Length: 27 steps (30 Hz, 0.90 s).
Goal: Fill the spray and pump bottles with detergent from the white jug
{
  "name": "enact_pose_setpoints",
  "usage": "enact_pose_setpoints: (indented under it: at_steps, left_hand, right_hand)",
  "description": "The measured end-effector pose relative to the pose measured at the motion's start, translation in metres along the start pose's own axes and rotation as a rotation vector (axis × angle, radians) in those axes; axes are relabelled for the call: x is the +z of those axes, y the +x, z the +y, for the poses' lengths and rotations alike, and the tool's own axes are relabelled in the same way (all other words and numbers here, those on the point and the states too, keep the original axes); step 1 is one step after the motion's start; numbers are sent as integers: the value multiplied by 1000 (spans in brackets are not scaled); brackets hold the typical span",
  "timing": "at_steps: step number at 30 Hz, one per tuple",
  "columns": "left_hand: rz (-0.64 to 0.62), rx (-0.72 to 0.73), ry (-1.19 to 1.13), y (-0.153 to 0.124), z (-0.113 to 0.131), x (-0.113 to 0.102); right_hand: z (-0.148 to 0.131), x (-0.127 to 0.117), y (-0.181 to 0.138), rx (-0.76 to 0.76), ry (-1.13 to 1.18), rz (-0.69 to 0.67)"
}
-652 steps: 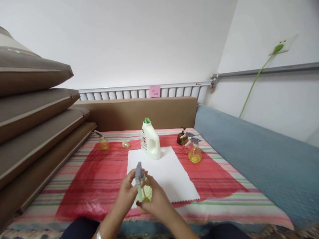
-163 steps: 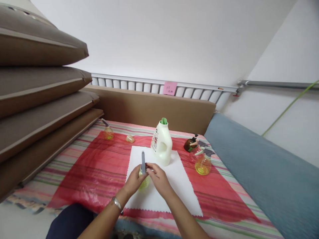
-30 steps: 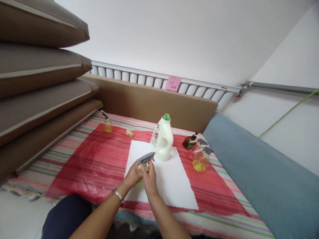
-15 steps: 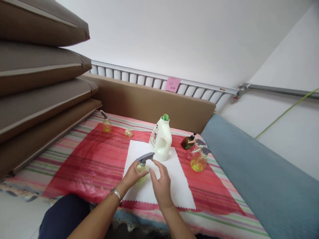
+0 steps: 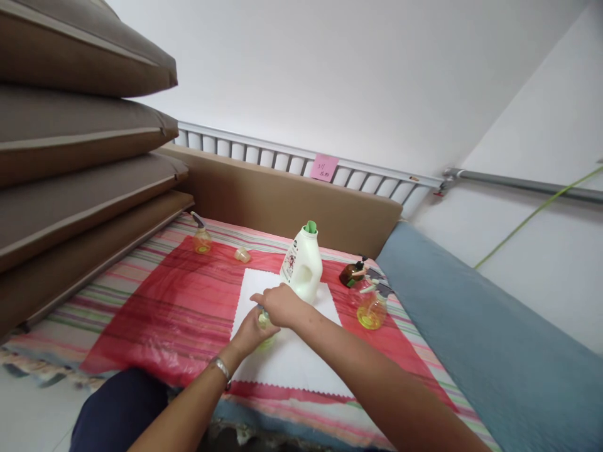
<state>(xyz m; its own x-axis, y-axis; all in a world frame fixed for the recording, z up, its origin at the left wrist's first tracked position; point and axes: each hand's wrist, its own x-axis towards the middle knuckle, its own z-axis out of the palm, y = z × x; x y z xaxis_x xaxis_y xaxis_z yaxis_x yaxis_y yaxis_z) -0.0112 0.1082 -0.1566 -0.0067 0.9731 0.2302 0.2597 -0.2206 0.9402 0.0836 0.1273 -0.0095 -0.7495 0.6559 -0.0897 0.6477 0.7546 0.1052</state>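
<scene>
My left hand [image 5: 252, 329] is closed around the clear body of a spray bottle [image 5: 265, 342] with yellowish liquid, which stands on a white cloth [image 5: 301, 361] with a scalloped edge. Over the bottle's top lies my right hand [image 5: 279, 304], its fingers wrapped about the grey spray head, which is almost wholly hidden. Just behind the hands stands a large white jug [image 5: 305, 263] with a handle and a green spout. Its screw cap is off. A pale translucent cap [image 5: 242, 255] lies on its side on the red sheet, left of the jug.
Several more bottles stand to the right, among them a spray bottle of yellow liquid [image 5: 372, 312] and a brown bottle [image 5: 351, 274]. Another spray bottle [image 5: 202, 240] is at the back left. Stacked brown cushions [image 5: 85, 182] rise on the left; a blue-grey panel [image 5: 452, 326] bounds the right.
My right hand has moved from beside the spray bottle's trigger to the top of the spray head and closed over it, forearm now crossing the cloth. My left hand keeps its hold.
</scene>
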Motion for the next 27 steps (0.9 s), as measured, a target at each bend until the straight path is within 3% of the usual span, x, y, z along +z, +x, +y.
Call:
enact_pose_setpoints:
  at_steps: [6, 13, 23, 27]
  left_hand:
    - [-22, 37, -23, -1, 1, 0]
    - [-24, 76, -73, -1, 1, -1]
    - [-33, 75, -63, 0, -4, 0]
    - [-36, 72, -29, 2, -10, -1]
  right_hand:
    - [-6, 4, 11, 152, -28, -66]
    - [-13, -2, 11, 102, -51, -103]
    - [-20, 1, 23, 257, -28, -173]
    - [-15, -3, 20, 252, 33, -183]
